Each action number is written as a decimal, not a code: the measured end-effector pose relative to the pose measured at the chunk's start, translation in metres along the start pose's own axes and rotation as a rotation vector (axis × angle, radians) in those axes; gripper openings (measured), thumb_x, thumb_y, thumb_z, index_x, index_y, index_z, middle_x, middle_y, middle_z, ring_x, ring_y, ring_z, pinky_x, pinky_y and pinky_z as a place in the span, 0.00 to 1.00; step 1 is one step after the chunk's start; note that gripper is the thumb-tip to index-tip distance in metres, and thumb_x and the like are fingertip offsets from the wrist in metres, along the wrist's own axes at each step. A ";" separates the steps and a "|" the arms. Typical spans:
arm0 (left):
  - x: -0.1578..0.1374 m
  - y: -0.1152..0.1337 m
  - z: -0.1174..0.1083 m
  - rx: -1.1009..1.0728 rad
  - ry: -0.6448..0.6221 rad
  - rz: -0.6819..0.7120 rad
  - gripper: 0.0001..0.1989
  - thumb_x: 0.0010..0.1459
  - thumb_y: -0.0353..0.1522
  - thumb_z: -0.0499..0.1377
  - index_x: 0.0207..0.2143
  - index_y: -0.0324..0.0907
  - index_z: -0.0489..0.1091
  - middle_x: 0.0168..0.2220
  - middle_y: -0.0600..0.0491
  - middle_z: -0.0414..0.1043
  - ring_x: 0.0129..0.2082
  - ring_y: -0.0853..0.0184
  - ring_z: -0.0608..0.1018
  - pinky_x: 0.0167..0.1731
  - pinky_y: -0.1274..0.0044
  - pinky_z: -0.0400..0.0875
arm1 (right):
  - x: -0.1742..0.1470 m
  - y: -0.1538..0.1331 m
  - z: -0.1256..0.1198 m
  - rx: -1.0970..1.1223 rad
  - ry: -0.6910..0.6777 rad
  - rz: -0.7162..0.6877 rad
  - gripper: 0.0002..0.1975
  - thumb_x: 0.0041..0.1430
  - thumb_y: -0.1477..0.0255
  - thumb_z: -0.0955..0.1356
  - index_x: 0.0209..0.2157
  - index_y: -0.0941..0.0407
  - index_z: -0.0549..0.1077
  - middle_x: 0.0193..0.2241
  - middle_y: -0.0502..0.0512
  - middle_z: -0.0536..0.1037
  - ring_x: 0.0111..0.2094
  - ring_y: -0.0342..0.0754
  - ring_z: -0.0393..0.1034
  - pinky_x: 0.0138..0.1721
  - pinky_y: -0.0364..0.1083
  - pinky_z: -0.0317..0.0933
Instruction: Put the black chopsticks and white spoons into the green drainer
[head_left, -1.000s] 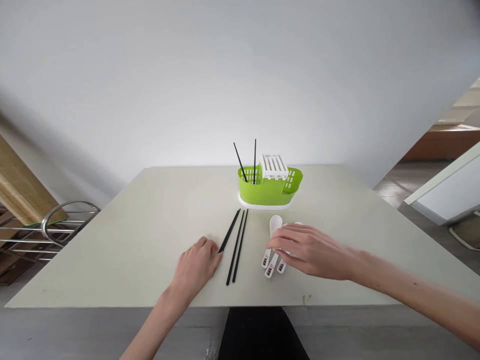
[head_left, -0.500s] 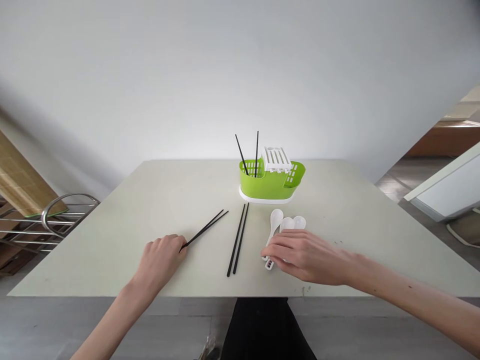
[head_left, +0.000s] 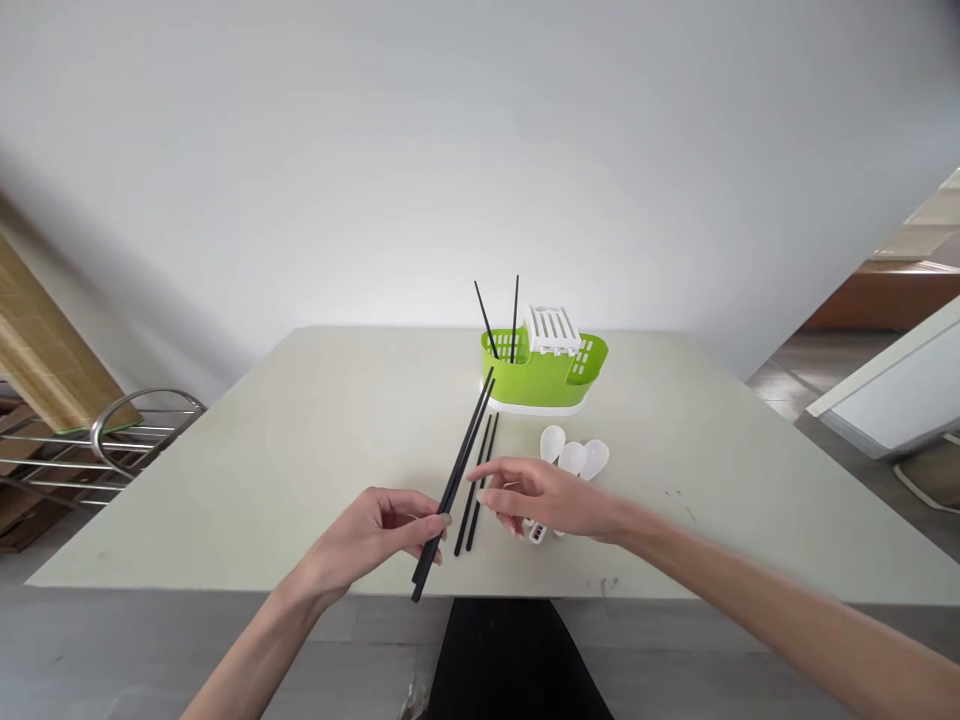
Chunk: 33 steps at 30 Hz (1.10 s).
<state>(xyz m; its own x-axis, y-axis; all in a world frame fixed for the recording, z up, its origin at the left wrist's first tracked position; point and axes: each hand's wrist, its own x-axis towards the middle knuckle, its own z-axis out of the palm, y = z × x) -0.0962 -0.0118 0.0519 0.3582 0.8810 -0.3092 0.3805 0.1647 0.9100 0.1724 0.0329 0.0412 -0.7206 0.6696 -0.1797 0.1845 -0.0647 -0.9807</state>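
A pair of black chopsticks point(head_left: 459, 470) is pinched in my left hand point(head_left: 375, 540), tilted up from the table. My right hand point(head_left: 544, 500) is close by on the right, its fingers curved and apart with nothing in them. Another pair of black chopsticks point(head_left: 466, 525) lies on the table between my hands, partly behind my right fingertips. Three white spoons point(head_left: 572, 459) lie beside my right hand, which hides most of their handles. Behind them stands a green utensil basket point(head_left: 529, 383) with a white slatted top piece point(head_left: 553, 328). Two black chopsticks point(head_left: 515, 315) stand in its left compartment.
The pale table point(head_left: 337, 400) meets a white wall point(head_left: 375, 150) at the back. A metal rack point(head_left: 112, 440) and a wooden board point(head_left: 52, 350) are off the left side. A white panel point(head_left: 892, 390) stands beyond the right edge.
My left hand has lifted its chopsticks off the table and brought them right, more upright. My right hand has moved left, away from over the spoons, toward the held chopsticks.
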 end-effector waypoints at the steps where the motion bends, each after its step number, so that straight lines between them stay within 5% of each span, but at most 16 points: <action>1: -0.001 -0.001 0.002 -0.028 -0.024 -0.021 0.19 0.56 0.51 0.67 0.33 0.44 0.81 0.33 0.49 0.82 0.34 0.59 0.83 0.40 0.70 0.78 | 0.008 0.002 0.004 0.074 -0.004 -0.018 0.28 0.64 0.49 0.72 0.56 0.54 0.74 0.30 0.47 0.74 0.30 0.43 0.69 0.35 0.45 0.64; 6: -0.007 -0.008 0.003 -0.177 -0.126 -0.116 0.18 0.55 0.49 0.70 0.26 0.44 0.77 0.27 0.54 0.76 0.32 0.61 0.83 0.35 0.74 0.76 | 0.035 0.011 0.021 0.287 -0.007 -0.086 0.31 0.64 0.45 0.69 0.54 0.55 0.78 0.23 0.43 0.66 0.24 0.41 0.62 0.32 0.45 0.60; 12: -0.005 -0.006 -0.001 -0.224 -0.188 -0.201 0.17 0.55 0.48 0.70 0.32 0.44 0.81 0.32 0.53 0.79 0.33 0.60 0.85 0.36 0.73 0.78 | 0.036 0.014 0.023 0.273 0.076 -0.091 0.29 0.64 0.45 0.69 0.48 0.57 0.81 0.22 0.44 0.68 0.23 0.41 0.63 0.31 0.44 0.60; 28: -0.009 -0.010 -0.021 -0.131 -0.252 -0.184 0.16 0.55 0.45 0.71 0.34 0.41 0.83 0.33 0.49 0.83 0.35 0.60 0.85 0.35 0.75 0.79 | 0.038 0.005 0.033 0.175 0.140 -0.090 0.30 0.64 0.44 0.68 0.44 0.58 0.80 0.22 0.45 0.68 0.24 0.41 0.64 0.31 0.44 0.60; 33: -0.018 -0.021 -0.032 -0.102 -0.237 -0.158 0.15 0.58 0.44 0.69 0.35 0.42 0.84 0.32 0.50 0.82 0.34 0.62 0.84 0.35 0.76 0.77 | 0.042 0.000 0.028 0.149 0.301 -0.141 0.27 0.64 0.45 0.69 0.40 0.57 0.78 0.23 0.45 0.69 0.25 0.41 0.64 0.30 0.44 0.61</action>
<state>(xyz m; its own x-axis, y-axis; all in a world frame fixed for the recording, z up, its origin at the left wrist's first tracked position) -0.1378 -0.0169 0.0473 0.4949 0.7147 -0.4943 0.3638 0.3462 0.8648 0.1231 0.0406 0.0313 -0.4985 0.8662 -0.0329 -0.0179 -0.0483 -0.9987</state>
